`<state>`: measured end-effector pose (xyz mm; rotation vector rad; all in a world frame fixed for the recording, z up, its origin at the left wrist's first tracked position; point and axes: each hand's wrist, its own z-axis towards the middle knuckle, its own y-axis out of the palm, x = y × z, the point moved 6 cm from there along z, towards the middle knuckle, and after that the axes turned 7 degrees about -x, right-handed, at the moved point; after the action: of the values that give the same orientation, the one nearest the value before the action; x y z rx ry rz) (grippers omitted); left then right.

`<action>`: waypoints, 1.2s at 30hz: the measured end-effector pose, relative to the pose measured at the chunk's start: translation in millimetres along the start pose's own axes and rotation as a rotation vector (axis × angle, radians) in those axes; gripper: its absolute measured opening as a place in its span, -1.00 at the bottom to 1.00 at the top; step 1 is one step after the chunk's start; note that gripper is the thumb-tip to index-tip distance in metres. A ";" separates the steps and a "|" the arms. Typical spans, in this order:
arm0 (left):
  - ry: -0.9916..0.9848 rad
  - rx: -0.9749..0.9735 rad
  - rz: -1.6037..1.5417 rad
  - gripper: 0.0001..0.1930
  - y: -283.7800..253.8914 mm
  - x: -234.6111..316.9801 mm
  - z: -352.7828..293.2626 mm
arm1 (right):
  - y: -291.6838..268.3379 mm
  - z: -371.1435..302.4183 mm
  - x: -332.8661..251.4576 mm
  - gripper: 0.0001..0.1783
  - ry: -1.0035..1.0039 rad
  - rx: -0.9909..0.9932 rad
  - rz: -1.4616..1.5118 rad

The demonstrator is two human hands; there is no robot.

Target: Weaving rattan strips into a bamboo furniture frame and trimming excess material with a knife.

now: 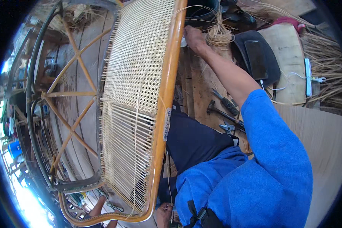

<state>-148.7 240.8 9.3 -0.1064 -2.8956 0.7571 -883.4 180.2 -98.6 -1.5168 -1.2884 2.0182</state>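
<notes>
Two hands on a cane-seat frame (167, 95) that stands tilted on edge across the person's lap, woven panel (135, 57) facing left. Right hand (193, 38) is up at the top of the orange rail, touching its outer edge, fingers curled; whether the grip pinches a strand there I cannot tell. Just beside that hand lies a coiled bundle of cane strands (219, 33) on the wooden bench (195, 83). Left hand (163, 214) sits at the bottom corner of the frame, fingers closed on a thin cane strand (167, 171) that runs up along the rail. Upper half of the panel is fully woven mesh; lower half shows only parallel strands (125, 152). Pliers (228, 126), a hammer (222, 112) and a dark-handled tool (226, 100) lie on the bench near the right elbow. Second chair frame (70, 95), bare cross struts, stands left of the seat.
</notes>
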 end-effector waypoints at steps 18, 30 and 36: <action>-0.126 0.035 0.093 -0.75 -21.3 55.7 -22.7 | -18.1 -13.8 8.4 -0.61 0.030 0.155 0.276; 0.581 0.016 -0.129 -0.70 -93.0 116.2 -64.7 | -107.5 -214.5 7.5 -0.79 0.361 -0.403 1.596; 0.909 0.782 -0.361 -0.65 -142.6 180.0 -49.7 | -44.6 -364.6 -253.0 -0.77 0.528 -1.081 1.681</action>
<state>-322.9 159.5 144.5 0.1289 -1.5880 1.2670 -473.9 201.5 76.8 -4.1772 -0.7387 0.7711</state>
